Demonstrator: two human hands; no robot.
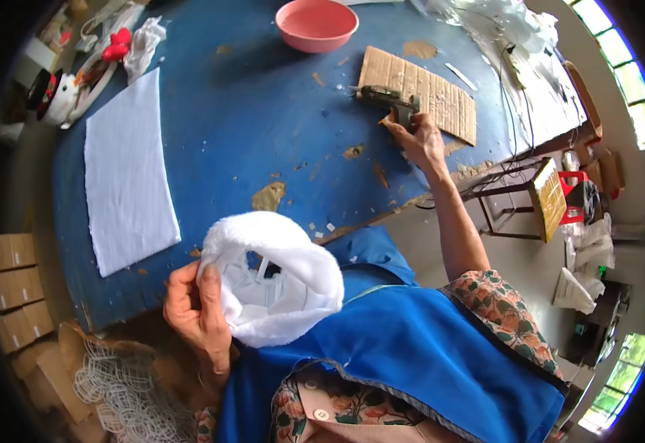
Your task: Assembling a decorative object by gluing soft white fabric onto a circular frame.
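Scuffed blue paint covers the worktable [263, 111], which fills the upper half of the head view, its coat worn through to bare patches near the front edge. At about seven o'clock the left hand [198, 308] grips a fluffy white fabric shell [278, 277] over the person's lap, thumb and fingers pinched together on its left rim, so that the open hollow with its white frame faces up. At about one o'clock the right hand [422, 140] reaches out across the table, fingers curled about the handle of a dark glue gun [389, 100] that rests on the corrugated cardboard sheet [422, 92]; whether the gun is lifted clear of the card I cannot tell. The work seems to stand at the gluing stage: the shell is held ready while the gun is being taken up or set down. A next move would call for bringing the nozzle to the shell's inner rim without touching the left fingers, and keeping the pinch firm. A pink bowl [316, 23] sits at twelve o'clock, a white fabric sheet [127, 173] lies flat at ten o'clock, and a heap of white wire mesh [127, 402] lies at seven o'clock below the table edge
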